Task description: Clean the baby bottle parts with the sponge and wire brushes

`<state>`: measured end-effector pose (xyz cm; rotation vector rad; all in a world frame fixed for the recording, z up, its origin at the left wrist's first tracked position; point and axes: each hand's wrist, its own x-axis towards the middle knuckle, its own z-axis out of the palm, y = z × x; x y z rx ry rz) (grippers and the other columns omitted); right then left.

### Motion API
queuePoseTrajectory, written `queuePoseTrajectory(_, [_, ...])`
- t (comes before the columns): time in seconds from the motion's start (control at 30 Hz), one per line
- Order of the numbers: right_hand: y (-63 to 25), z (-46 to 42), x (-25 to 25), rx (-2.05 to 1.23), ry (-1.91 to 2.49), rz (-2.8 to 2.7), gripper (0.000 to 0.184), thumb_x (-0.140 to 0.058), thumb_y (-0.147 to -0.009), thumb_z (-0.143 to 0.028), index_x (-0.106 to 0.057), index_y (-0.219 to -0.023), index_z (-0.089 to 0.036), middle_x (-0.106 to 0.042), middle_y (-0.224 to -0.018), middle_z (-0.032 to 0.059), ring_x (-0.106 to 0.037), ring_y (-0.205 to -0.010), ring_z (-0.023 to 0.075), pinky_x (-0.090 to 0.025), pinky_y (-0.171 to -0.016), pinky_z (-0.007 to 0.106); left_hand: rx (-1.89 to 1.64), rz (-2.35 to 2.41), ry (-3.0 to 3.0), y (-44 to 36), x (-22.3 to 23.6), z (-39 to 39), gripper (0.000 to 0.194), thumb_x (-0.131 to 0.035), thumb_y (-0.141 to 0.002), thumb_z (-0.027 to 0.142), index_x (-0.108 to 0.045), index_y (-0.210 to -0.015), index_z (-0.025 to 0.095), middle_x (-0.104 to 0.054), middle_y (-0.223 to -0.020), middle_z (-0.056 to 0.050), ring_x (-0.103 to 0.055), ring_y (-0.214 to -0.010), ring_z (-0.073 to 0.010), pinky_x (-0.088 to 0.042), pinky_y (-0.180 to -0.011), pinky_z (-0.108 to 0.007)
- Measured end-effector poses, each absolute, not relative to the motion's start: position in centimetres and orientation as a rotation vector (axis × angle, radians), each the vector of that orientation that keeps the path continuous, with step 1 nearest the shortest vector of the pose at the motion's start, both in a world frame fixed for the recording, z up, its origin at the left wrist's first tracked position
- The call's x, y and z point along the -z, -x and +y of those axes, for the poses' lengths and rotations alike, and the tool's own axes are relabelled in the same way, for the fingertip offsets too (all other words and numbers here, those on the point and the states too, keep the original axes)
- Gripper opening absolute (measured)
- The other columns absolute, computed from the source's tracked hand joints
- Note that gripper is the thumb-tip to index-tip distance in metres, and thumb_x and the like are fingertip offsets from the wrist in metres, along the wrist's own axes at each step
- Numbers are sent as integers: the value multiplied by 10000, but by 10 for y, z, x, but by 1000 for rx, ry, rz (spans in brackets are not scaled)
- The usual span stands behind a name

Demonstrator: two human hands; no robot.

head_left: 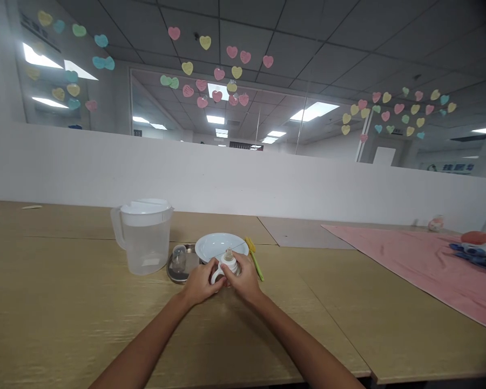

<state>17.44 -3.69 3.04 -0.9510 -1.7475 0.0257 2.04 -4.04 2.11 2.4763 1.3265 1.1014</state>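
Between my two hands is a baby bottle [229, 263] with a white collar, a pale nipple on top and a white side handle. My left hand [202, 280] is closed around the handle side. My right hand [246, 276] grips the collar from the right, its thumb on the front. The lower part of the bottle is mostly hidden by my fingers. Just behind it lies a white bowl [214, 241]. To the left, a clear dome-shaped cap [179, 258] stands on a metal tray [192, 259]. A yellow-headed brush [256, 263] with a green handle lies right of the bowl.
A translucent lidded pitcher [148, 240] stands left of the tray. On the right, a pink cloth [421, 259] covers part of the wooden table [85, 324], with a bundle of blue, white and orange fabric [480, 253] on it. A white wall [243, 181] rises behind.
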Motion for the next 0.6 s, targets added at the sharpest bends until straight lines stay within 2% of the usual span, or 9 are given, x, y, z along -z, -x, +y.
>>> queuePoseTrajectory(0.17, [-175,-37,-31,-8,951,-1762,324,-585,-729,-335,-625,-1002,-164,-657,-940,88,-581,-878,229,-438,-796,364,-1097,1317,-2474,-17,-23,-42,246,-451,-784,420,-484,-868,192,-588,-637,11,-530,-560,-153,-325,-533,-229])
queuePoseTrajectory(0.3, [-175,-38,-31,28,930,-1781,310,-586,-735,-340,-624,-990,-166,-653,-953,87,-579,-887,224,-433,-798,356,-1027,1157,-2566,-6,-26,-40,375,-513,-743,475,-544,-985,191,-578,-578,31,-529,-528,-145,-338,-525,-227])
queuePoseTrajectory(0.4, [-175,-38,-31,29,931,-1796,328,-578,-749,-358,-614,-1010,-163,-653,-950,87,-578,-883,221,-433,-790,351,-1250,1210,-2467,6,-27,-34,392,-432,-797,462,-559,-1052,192,-574,-569,31,-525,-507,-132,-367,-529,-228])
queuePoseTrajectory(0.5, [-175,-37,-30,51,944,-1804,348,-569,-753,-374,-609,-1017,-151,-653,-941,96,-578,-871,224,-430,-787,358,-1650,1656,-2171,21,-24,-21,355,-326,-862,406,-596,-966,200,-637,-743,-17,-579,-647,-154,-417,-627,-256])
queuePoseTrajectory(0.6, [-175,-36,-30,66,958,-1813,348,-564,-752,-376,-612,-1011,-149,-652,-945,99,-579,-863,224,-432,-784,358,-1615,2012,-2145,37,-18,-5,315,-354,-861,349,-580,-987,169,-635,-960,-84,-573,-896,-221,-426,-754,-315])
